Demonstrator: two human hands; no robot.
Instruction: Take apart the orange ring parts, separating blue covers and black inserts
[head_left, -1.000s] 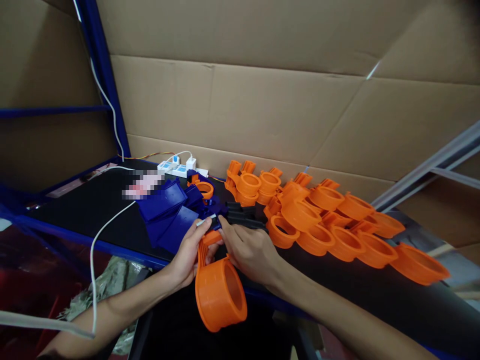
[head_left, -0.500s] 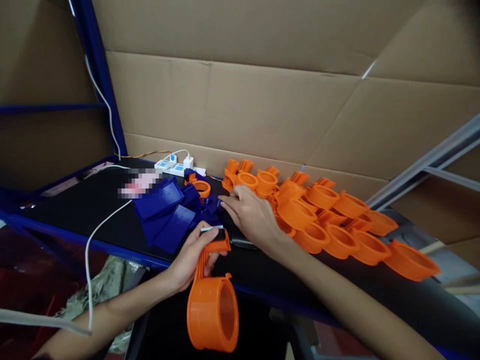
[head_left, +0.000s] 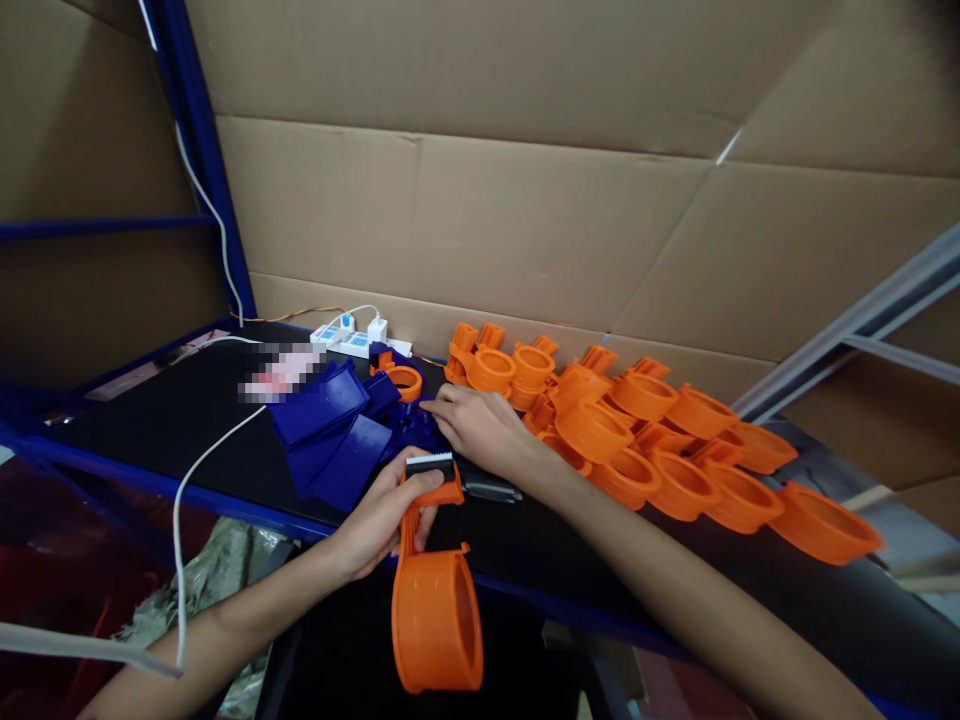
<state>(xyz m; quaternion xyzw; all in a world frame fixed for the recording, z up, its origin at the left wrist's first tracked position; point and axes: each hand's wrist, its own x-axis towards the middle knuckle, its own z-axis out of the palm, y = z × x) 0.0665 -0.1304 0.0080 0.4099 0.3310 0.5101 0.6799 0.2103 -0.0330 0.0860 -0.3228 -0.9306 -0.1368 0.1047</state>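
My left hand (head_left: 386,510) is closed around the handle of an orange packing tape dispenser (head_left: 437,620). Its round hub hangs down below the hand. My left thumb presses beside the white toothed blade (head_left: 429,464) on the black piece at its top. My right hand (head_left: 480,425) reaches into a heap of small dark blue parts (head_left: 412,432), forefinger stretched out and thumb apart from it. Some of its fingers are hidden, and I make out nothing held in it. Larger flat blue plates (head_left: 349,455) lie overlapped to the left of the heap.
Rows of orange tape dispensers (head_left: 679,482) stand on the right of the black tabletop (head_left: 172,420). A dark cutter-like tool (head_left: 491,490) lies below my right wrist. At the back is a white power strip (head_left: 349,340); a white cable (head_left: 180,530) hangs over the front left edge.
My right hand has moved slightly left and lower into the small blue parts, uncovering more of the dark tool. The held dispenser has shifted a little right and turned slightly.
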